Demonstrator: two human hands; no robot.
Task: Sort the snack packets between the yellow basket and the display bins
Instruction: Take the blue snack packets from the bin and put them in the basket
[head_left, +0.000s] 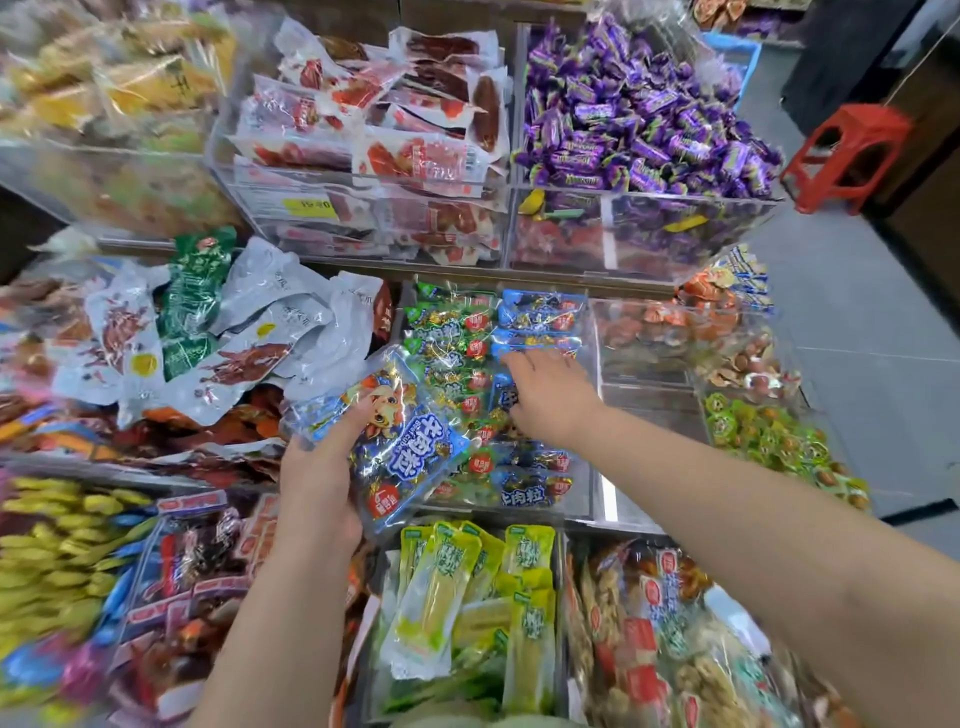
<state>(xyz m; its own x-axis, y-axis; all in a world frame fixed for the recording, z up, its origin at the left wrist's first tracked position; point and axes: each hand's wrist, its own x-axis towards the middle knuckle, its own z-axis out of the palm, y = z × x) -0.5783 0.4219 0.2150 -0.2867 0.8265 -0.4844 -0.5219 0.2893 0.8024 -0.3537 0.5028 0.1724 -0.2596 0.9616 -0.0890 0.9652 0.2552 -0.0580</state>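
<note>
Left hand (317, 478): thumb across the face of the blue packet (400, 457), fingers curled behind, gripping it. Right hand (550, 400): fingers spread, tips on matching packets in the display bin (591, 332) at 1 o'clock of the held packet. Judgement: level the stack first, then lay the packet flat, print up. Legible print: 牛肉粒. Price label at 11 o'clock too blurred. Yellow basket not in view.

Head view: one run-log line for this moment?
left hand: holds blue packet | right hand: open, touching packets in bin
</note>
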